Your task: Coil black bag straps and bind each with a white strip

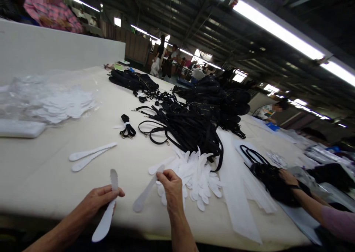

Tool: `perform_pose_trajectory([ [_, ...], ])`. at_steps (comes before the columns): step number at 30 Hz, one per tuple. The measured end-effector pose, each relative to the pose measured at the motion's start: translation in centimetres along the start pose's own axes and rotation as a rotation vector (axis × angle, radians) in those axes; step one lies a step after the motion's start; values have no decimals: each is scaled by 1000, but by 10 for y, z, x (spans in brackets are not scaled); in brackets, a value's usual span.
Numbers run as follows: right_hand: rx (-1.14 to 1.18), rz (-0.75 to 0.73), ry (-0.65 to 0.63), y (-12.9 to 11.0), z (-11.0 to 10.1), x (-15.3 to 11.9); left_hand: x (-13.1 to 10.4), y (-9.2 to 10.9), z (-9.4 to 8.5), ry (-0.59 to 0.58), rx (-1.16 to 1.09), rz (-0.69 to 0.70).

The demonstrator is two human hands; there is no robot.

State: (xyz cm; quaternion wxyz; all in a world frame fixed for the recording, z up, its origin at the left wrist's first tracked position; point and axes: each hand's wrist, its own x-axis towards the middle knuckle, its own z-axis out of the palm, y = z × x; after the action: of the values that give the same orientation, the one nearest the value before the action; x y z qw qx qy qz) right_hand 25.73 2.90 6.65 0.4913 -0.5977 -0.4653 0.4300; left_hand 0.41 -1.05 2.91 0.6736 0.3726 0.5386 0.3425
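Observation:
My left hand pinches a white strip with a toothed edge and a rounded end, tilted over the table's front edge. Between the thumb and fingers of my right hand is a second white strip, its wide end pointing down and left. Just beyond that hand spreads a loose pile of similar white strips. Two more toothed strips lie side by side on the table, left of centre. A black strap bundle, wrapped with a white band, rests behind them.
Black straps with metal clips heap mid-table, with black bags behind. Clear plastic bags of white pieces lie at left. Long white sheets lie right of the strips. At right, a co-worker's hand rests on a black bag.

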Motion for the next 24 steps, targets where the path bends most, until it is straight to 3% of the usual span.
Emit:
perform_pose_trajectory([
  [4, -185, -97, 186, -9, -39, 25, 2, 1, 0, -123, -26, -16],
  [6, -281, -183, 312, -15, -48, 31, 2, 3, 2, -157, -16, 6],
  [7, -295, -205, 313, -18, -46, 30, 2, 5, 4, -174, -9, 13],
  [9, -240, -173, 134, -20, -30, 19, 1, 9, 8, -205, 22, 15],
  [12, -61, -41, -298, -19, 15, -9, -1, 14, 17, -245, 99, 31],
  [15, 9, -22, -451, -17, 51, -30, -2, 17, 23, -245, 169, 60],
  [18, -36, -55, -363, -18, 50, -24, 0, 21, 14, -232, 283, 133],
  [21, -68, -56, -185, -18, 14, 4, 8, 34, -16, -169, 394, 255],
  [22, -86, -47, -120, -18, -1, 14, 13, 40, -30, -98, 450, 301],
  [24, -170, -54, 49, -18, -32, 31, 24, 52, -61, 166, 702, 436],
])
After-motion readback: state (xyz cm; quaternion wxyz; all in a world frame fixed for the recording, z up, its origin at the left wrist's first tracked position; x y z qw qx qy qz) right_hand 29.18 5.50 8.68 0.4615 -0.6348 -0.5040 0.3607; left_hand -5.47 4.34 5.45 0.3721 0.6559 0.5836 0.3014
